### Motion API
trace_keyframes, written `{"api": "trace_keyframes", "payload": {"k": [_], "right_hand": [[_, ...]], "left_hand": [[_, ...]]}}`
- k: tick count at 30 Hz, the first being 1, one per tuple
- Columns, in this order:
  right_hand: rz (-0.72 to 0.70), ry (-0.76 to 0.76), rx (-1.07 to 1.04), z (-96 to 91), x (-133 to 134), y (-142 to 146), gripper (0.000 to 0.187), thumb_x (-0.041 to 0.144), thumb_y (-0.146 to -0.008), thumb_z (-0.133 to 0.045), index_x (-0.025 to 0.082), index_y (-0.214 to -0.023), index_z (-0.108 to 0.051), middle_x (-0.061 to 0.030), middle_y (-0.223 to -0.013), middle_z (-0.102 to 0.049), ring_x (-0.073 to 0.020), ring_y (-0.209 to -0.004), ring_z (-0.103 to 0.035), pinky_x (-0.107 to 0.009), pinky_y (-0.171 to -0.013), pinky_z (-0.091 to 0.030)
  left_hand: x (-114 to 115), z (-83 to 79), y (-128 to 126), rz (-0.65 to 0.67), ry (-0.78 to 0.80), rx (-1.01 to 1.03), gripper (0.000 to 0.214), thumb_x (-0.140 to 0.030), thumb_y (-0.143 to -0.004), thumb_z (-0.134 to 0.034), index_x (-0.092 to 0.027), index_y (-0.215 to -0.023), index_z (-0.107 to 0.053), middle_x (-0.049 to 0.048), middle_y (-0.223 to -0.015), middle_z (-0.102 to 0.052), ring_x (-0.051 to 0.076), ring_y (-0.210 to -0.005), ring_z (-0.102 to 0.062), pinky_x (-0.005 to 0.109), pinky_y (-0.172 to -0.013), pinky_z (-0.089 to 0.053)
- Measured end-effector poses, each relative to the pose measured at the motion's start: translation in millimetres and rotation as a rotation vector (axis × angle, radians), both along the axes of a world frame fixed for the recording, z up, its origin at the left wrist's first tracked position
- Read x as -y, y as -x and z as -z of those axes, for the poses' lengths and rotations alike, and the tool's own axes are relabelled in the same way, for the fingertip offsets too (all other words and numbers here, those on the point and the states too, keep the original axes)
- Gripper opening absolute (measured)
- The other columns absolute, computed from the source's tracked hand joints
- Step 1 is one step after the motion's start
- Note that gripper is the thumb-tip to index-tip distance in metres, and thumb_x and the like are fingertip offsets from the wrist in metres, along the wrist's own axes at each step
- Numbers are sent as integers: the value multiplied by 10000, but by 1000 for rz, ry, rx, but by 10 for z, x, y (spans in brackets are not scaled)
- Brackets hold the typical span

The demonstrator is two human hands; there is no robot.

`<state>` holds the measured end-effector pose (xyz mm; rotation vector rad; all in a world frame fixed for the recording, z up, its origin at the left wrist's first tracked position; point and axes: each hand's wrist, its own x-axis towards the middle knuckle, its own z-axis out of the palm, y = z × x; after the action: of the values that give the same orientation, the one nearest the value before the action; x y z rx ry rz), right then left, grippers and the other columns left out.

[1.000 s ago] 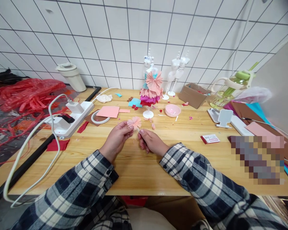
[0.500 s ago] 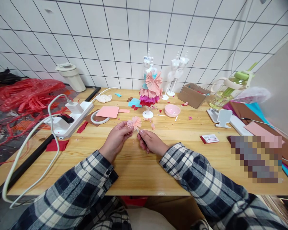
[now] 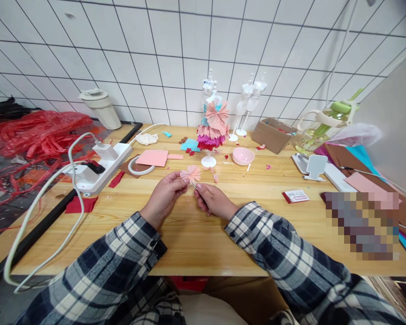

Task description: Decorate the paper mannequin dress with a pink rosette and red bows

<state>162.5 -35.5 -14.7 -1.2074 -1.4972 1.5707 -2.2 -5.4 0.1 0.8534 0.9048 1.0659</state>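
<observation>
Just above the wooden table (image 3: 196, 239), my left hand (image 3: 164, 195) pinches a small pink pleated paper rosette (image 3: 190, 173) by its left edge. My right hand (image 3: 214, 200) is closed on a thin metal tool (image 3: 193, 185), whose tip touches the underside of the rosette. Behind them stands a small mannequin (image 3: 212, 118) on a white stand, dressed in layered pink, magenta and blue paper fans.
A white power strip (image 3: 98, 169) with plugs and a cable lies at the left. Pink paper (image 3: 152, 158), a tape roll (image 3: 141, 165), a pink bowl (image 3: 243, 155), two bare white mannequins (image 3: 250, 101), a cardboard box (image 3: 273, 134), a jug (image 3: 325, 124) and paper scraps surround the hands.
The rosette and the tool tip have shifted very slightly; both hands stay in place.
</observation>
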Motion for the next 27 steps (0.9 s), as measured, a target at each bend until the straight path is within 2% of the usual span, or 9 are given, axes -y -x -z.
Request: {"api": "trace_keyframes", "payload": {"k": [10,18,27], "right_hand": [[2,-14,7,25,-14,-5,380,527,-979,-326,216,-787,-432,79,-471,-444,-78,-366,-369,-162,-328,-333],[21,15,-18,6,4,-4,409,570,-969,-327,212,-813,-446,81,-473,-472,-73,-347,-381,-169,-338,-345],[30,38,-58,5,1,13,334,444,-1007,-280,211,-816,-425,75,-462,-517,-75,-320,-378,-170,-331,-320]], "left_hand": [[9,-19,-4,-12,14,10,288,-207,-628,-824,-146,-859,-663,-24,-771,-628,65,-657,-548,178,-643,-449],[0,-47,-4,-89,56,50,271,-175,-624,-813,-154,-835,-644,-28,-761,-641,66,-664,-575,183,-665,-462],[12,-35,-25,-51,43,41,278,-180,-636,-821,-151,-858,-656,-23,-784,-655,70,-696,-590,182,-687,-478]]}}
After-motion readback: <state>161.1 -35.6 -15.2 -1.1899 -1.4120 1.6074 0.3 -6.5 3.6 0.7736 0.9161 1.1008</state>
